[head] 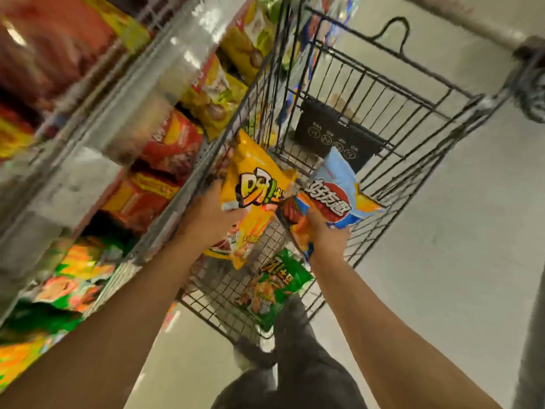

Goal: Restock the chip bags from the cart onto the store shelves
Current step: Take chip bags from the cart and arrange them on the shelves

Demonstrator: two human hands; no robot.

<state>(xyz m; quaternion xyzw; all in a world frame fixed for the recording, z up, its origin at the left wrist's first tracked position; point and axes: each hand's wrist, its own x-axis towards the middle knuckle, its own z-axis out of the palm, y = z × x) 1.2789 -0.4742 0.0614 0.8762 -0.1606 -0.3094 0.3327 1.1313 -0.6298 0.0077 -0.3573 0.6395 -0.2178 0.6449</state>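
Note:
Over the black wire cart (380, 93), my left hand (211, 215) grips a yellow chip bag (253, 190) by its left edge. My right hand (326, 236) holds a light-blue and orange chip bag (336, 193) by its lower end, just right of the yellow one. A green chip bag (272, 287) lies in the cart near its close end, below both hands. The store shelves (97, 137) run along the left, blurred, stocked with red, yellow and green bags.
A black flap with white symbols (333, 134) hangs inside the cart's far part. The cart stands tight against the shelf edge. Pale floor (442, 261) opens to the right. My dark trouser leg and shoe (295, 335) are below the cart.

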